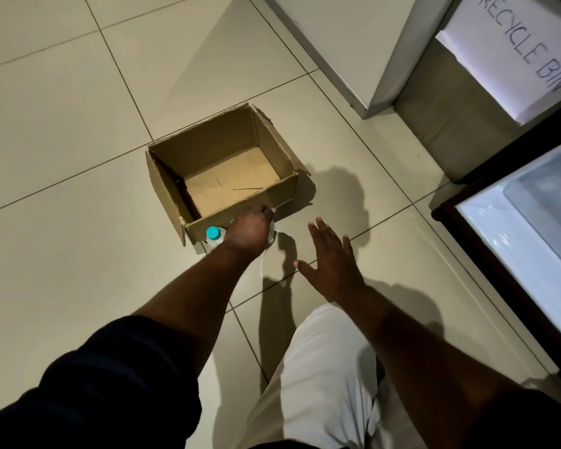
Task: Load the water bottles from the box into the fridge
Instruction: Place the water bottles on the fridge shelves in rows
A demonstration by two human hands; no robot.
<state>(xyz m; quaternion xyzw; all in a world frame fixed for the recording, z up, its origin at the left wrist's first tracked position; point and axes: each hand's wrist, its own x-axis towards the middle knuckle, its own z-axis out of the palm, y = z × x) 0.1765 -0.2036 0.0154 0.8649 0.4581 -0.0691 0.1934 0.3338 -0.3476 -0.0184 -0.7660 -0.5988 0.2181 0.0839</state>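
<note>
An open cardboard box (282, 147) sits on the tiled floor with nothing visible inside it. Just in front of its near wall, my left hand (248, 230) grips clear water bottles; one with a teal cap (213, 233) shows at the hand's left, and a second cap is mostly hidden under the hand. My right hand (332, 260) hovers above the floor to the right, fingers spread and holding nothing. The open fridge (512, 228) glows white at the right edge, with a dark frame.
A brown box with a "RECYCLE BIN" paper sign (518, 50) stands at the upper right beside a white cabinet (353, 43). My knee in light trousers (324, 367) is at the bottom centre. Pale floor tiles (62, 140) spread to the left.
</note>
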